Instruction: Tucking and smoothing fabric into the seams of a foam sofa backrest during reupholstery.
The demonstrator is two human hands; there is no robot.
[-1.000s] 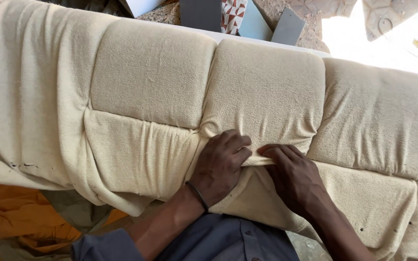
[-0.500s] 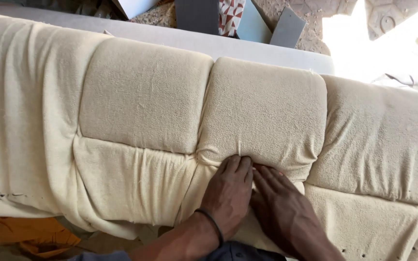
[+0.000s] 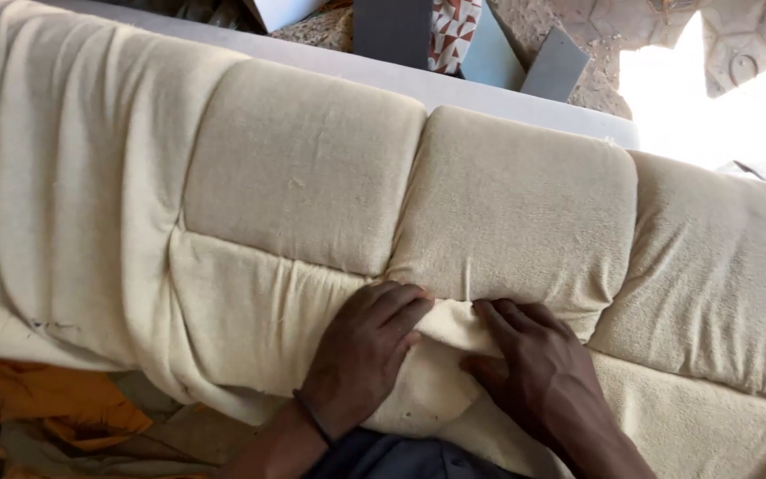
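Note:
A long cream padded cushion cover [image 3: 312, 177], stitched into puffy square panels, fills most of the head view. My left hand [image 3: 361, 350] lies palm down on the fabric at a seam crease, its fingertips pressing a fold under the middle panel [image 3: 516, 204]. A dark band circles that wrist. My right hand [image 3: 534, 368] rests just to the right, fingers spread and pushing the same fold of cloth [image 3: 449, 324] between the two hands. The hands are nearly touching.
Orange cloth [image 3: 55, 399] lies at the lower left below the cushion's edge. Behind the cushion runs a pale grey board edge [image 3: 454, 84], with grey panels [image 3: 392, 31] and a red patterned piece [image 3: 454, 35] on a rough floor. Bright sunlight glares at the upper right.
The view has shifted slightly so the cushion sits further right and lower. Both hands stay on the seam fold, now a little further apart with the cloth bunched between them.

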